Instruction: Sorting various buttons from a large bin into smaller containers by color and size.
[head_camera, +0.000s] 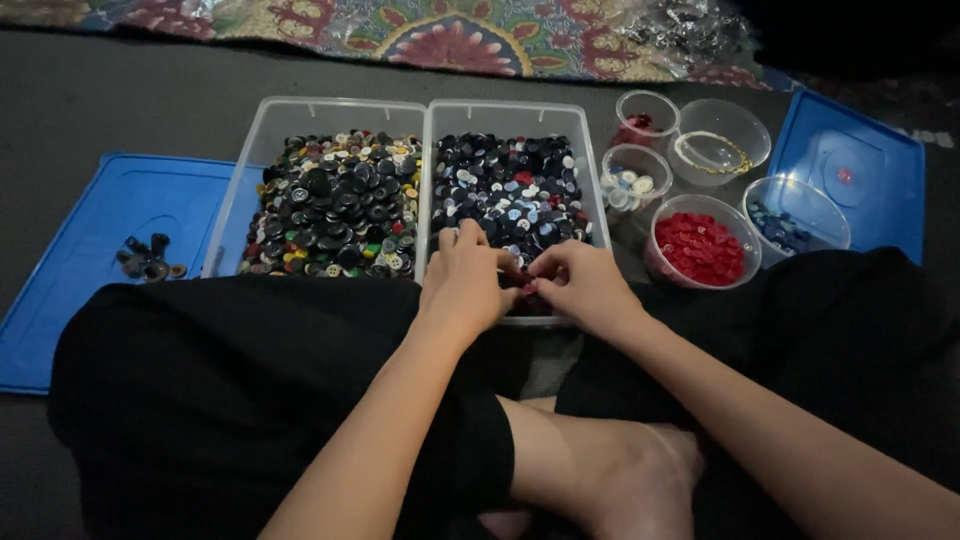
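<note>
I'm pinching a red button (527, 288) between both hands, right fingers (545, 285) closer, over right bin (505, 112), frame centre.

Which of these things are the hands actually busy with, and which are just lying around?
In use:
left hand and right hand, both in the right bin of mostly dark buttons

Lying about:
left bin
red-button cup
blue-button cup
white-button cup
two blue lids
patterned cloth
</note>
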